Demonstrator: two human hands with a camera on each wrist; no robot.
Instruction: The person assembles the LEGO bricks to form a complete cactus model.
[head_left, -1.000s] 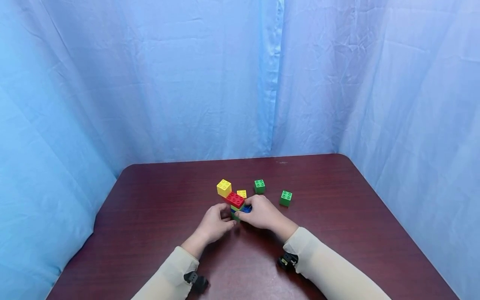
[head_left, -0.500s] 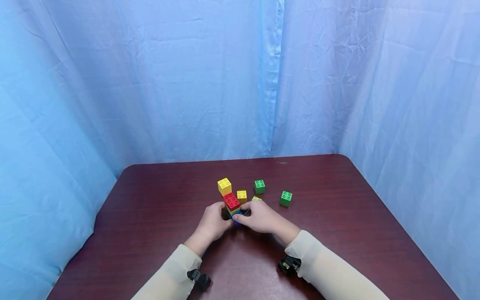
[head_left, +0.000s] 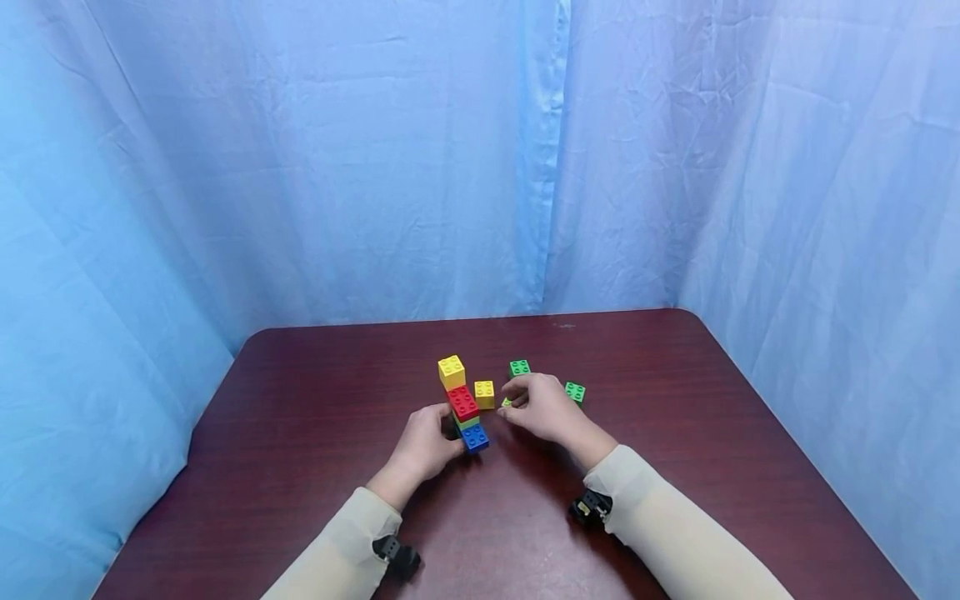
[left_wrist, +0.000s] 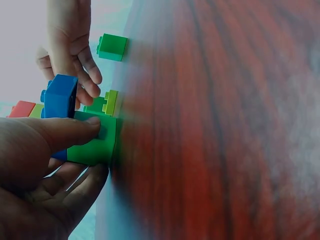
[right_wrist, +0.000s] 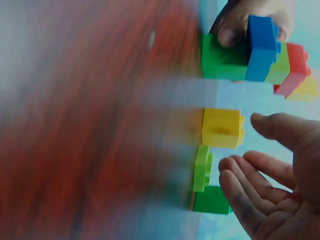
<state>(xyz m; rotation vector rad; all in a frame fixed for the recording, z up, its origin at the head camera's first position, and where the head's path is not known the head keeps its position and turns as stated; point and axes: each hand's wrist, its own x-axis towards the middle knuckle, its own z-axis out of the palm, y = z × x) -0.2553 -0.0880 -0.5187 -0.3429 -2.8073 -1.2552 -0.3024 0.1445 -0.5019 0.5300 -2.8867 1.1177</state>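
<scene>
My left hand (head_left: 422,446) grips the bottom of a brick tower, its thumb on the green block (left_wrist: 95,142) at the base. Above that come a blue brick (head_left: 475,437) jutting toward me, a lime layer (head_left: 468,422), a red brick (head_left: 463,402) and a yellow block (head_left: 452,371) on top. To the right, my right hand (head_left: 551,410) hovers over a thin lime brick (right_wrist: 201,169), thumb and fingers spread with nothing between them in the right wrist view. The fingers partly cover this brick in the head view.
A loose yellow block (head_left: 484,395) stands between the tower and my right hand. One green block (head_left: 520,367) sits behind that hand, and another green block (head_left: 575,392) lies to its right. Blue curtains (head_left: 405,167) surround the dark red table (head_left: 337,383).
The tower has turned, its blue brick swinging toward me while my left hand closed in on its base. My right hand has left the blue brick and moved right to the lime brick.
</scene>
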